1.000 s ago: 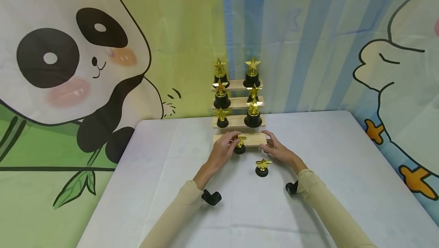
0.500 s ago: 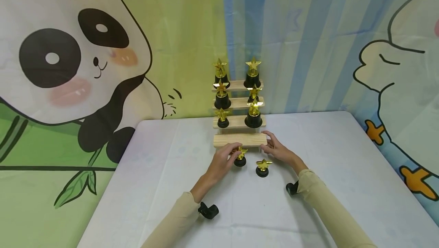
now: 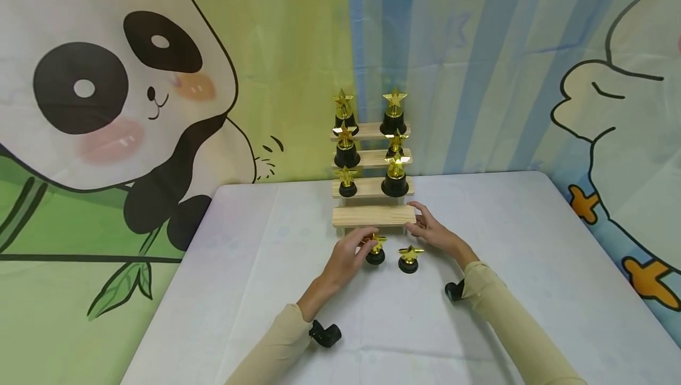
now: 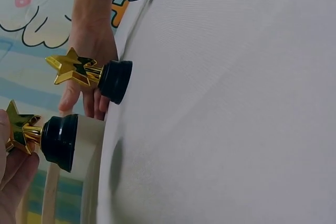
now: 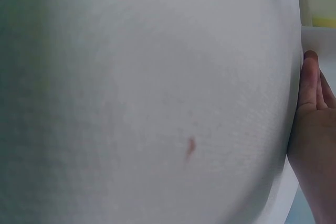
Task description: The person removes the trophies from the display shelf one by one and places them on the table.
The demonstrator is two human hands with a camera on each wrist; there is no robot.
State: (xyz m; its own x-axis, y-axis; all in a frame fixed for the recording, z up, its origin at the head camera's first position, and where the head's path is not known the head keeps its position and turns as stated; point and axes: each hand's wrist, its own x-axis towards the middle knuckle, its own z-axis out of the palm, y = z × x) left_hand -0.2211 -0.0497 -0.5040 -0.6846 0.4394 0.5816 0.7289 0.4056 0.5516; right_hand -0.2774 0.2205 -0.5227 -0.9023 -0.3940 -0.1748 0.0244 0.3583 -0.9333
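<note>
My left hand pinches a small trophy by its gold star; in the left wrist view its black base shows a gap from the cloth. A second small star trophy stands upright on the table just right of it. Behind them is a stepped wooden display stand, its lowest step bare. My right hand holds the right end of that step, thumb in front and fingers behind. In the right wrist view, the right hand's fingers show only at the right edge.
Several star trophies, such as a large one, stand in left and right columns on the upper steps. A white cloth covers the table. Printed curtains hang close behind it. Black wrist devices hang under both forearms.
My left hand has drawn the small trophy from in front of the lowest step back toward me, beside the other small trophy. The right hand stays at the step's end.
</note>
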